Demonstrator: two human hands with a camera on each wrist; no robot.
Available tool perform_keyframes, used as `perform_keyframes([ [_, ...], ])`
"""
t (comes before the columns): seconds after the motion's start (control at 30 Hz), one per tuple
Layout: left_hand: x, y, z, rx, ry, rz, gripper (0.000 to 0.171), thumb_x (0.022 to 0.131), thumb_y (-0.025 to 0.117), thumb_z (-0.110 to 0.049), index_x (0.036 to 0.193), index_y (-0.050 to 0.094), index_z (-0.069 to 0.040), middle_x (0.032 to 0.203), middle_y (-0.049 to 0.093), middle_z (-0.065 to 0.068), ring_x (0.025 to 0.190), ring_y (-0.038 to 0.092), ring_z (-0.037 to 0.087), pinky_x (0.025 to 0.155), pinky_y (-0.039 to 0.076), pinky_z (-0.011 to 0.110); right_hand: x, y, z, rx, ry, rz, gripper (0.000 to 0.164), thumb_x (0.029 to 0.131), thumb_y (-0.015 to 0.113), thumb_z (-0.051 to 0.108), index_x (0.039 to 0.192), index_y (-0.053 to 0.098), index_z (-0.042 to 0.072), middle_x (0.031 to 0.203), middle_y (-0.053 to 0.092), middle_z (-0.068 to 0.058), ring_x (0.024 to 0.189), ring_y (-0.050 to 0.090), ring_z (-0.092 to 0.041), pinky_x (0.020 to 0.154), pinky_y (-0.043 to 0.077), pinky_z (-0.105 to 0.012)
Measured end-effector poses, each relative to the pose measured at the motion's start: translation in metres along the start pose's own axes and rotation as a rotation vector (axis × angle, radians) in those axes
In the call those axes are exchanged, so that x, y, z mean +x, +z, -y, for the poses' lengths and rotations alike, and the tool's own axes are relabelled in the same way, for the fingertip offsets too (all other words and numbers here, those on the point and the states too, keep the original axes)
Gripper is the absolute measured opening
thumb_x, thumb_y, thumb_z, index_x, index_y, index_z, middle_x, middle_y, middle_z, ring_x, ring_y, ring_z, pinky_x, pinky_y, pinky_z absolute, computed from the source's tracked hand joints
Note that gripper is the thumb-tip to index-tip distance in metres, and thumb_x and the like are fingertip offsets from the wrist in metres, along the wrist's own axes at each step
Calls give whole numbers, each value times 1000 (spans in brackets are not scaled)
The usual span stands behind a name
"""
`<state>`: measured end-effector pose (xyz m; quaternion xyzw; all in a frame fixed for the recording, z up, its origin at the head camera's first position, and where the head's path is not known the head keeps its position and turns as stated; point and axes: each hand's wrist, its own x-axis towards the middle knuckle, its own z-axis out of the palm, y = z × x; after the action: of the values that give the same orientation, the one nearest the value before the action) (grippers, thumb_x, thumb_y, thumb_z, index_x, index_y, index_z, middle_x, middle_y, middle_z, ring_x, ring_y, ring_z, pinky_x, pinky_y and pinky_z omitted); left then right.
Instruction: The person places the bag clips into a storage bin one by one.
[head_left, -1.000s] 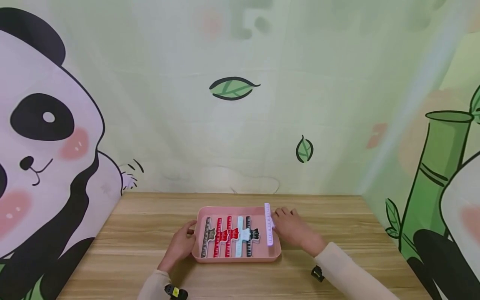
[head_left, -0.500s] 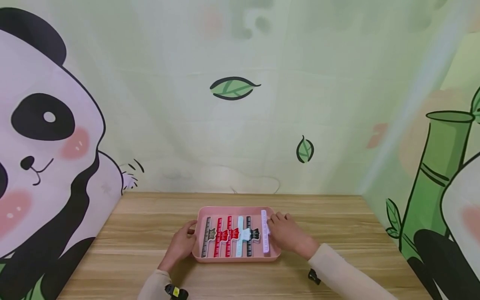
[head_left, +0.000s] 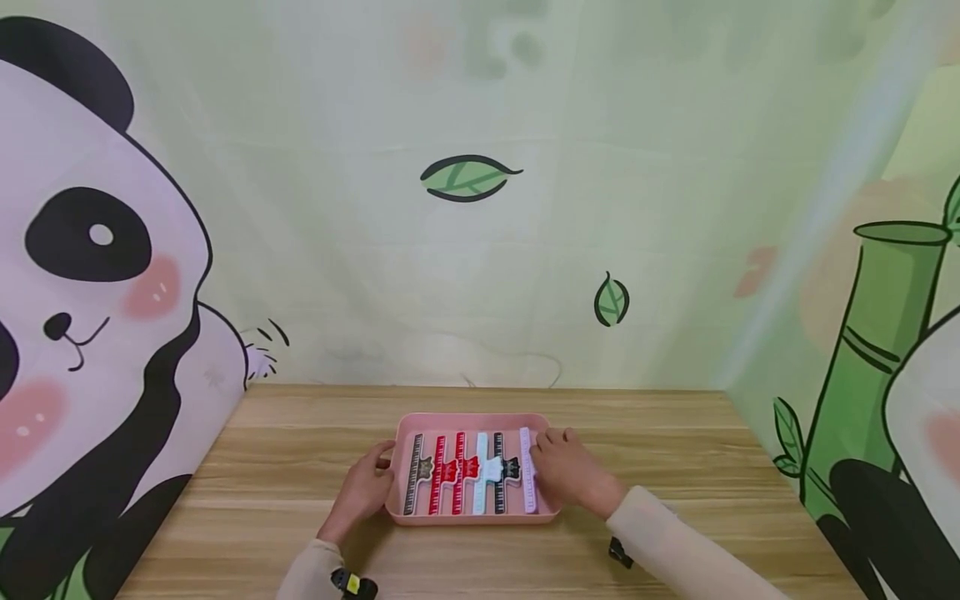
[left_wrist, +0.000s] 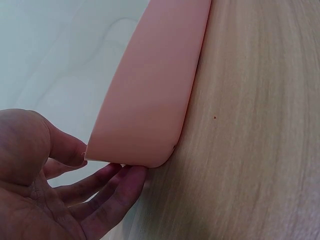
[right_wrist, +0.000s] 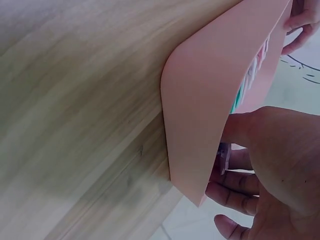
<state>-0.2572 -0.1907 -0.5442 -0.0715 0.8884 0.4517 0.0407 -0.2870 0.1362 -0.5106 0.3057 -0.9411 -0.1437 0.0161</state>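
In the head view a pink tray (head_left: 468,520) holds a row of long piano-key clips with shaped grips: a dark grey clip (head_left: 413,475), two red clips (head_left: 437,475), a light blue clip (head_left: 479,475) and a black clip (head_left: 498,483). At the row's right end my right hand (head_left: 572,468) pinches a lilac clip (head_left: 528,471) inside the tray's right side. Only a bit of the clip's grip (right_wrist: 224,157) shows between thumb and fingers in the right wrist view. My left hand (head_left: 365,483) holds the tray's left side, thumb at the rim, fingertips (left_wrist: 132,182) against the outer wall.
The tray sits on a wood-grain table (head_left: 300,450). A cloth backdrop (head_left: 480,275) with printed pandas, leaves and bamboo rises behind the table's far edge. Dark devices (head_left: 354,583) are strapped at both wrists.
My right hand has lowered the lilac clip into the tray, bringing it leftward and nearer me, beside the black clip. The left hand has stayed on the tray.
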Motion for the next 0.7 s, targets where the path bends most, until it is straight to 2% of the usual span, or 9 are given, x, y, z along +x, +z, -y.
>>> perform_keyframes([
  [0.2, -1, 0, 0, -4, 2, -6, 52, 95, 50, -9, 147, 42, -9, 131, 56, 29, 102, 62, 34, 72, 57, 40, 4, 6, 6, 1, -18, 1, 49, 94, 60, 41, 124, 61, 3, 116, 62, -11, 109, 54, -26, 103, 44, -48],
  [0.37, 0, 1, 0, -6, 1, -4, 52, 96, 51, -10, 147, 42, -9, 131, 56, 28, 102, 62, 33, 78, 58, 43, 4, 9, 9, -6, -32, -20, 47, 93, 61, 40, 122, 62, 3, 110, 62, -10, 104, 55, -23, 99, 49, -43],
  [0.6, 0, 0, 2, -5, 84, -45, 50, 93, 51, -5, 142, 47, -4, 120, 62, 30, 102, 65, 36, 82, 56, 45, 4, 14, 10, -24, -38, -74, 40, 94, 60, 39, 113, 66, 4, 102, 63, -8, 96, 56, -21, 92, 50, -39],
  [0.7, 0, 0, 2, -7, 77, -40, 50, 93, 51, -6, 143, 47, -4, 121, 62, 28, 102, 65, 35, 82, 55, 45, 4, 16, 10, -30, -28, -58, 42, 94, 58, 40, 116, 65, 4, 104, 64, -8, 98, 56, -21, 93, 50, -39],
])
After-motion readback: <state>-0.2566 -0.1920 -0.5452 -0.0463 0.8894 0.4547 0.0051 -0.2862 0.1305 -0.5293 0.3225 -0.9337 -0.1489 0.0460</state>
